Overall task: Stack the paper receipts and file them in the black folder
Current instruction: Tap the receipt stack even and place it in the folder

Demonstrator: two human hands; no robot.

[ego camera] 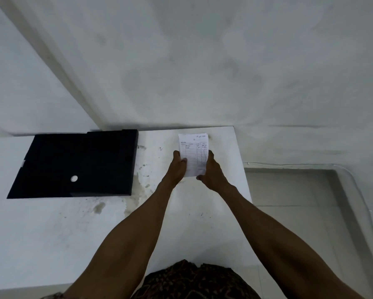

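Receipts [193,155]: stack pinched at both side edges, left hand [178,167] and right hand [210,169], fingers curled. Risk: loose sheets fanning or slipping before reaching black folder [73,162], closed, far left.

Forearms stretched forward, left hand [177,167] and right hand [212,170] grip the white paper receipt stack [194,155] by its sides, fingers apparently curled.

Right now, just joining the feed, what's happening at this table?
A person holds a small stack of paper receipts between both hands, left hand on its left edge, right hand on its right edge, over the white table. The black folder lies flat and closed to the left, apart from them. Nothing is filed yet.
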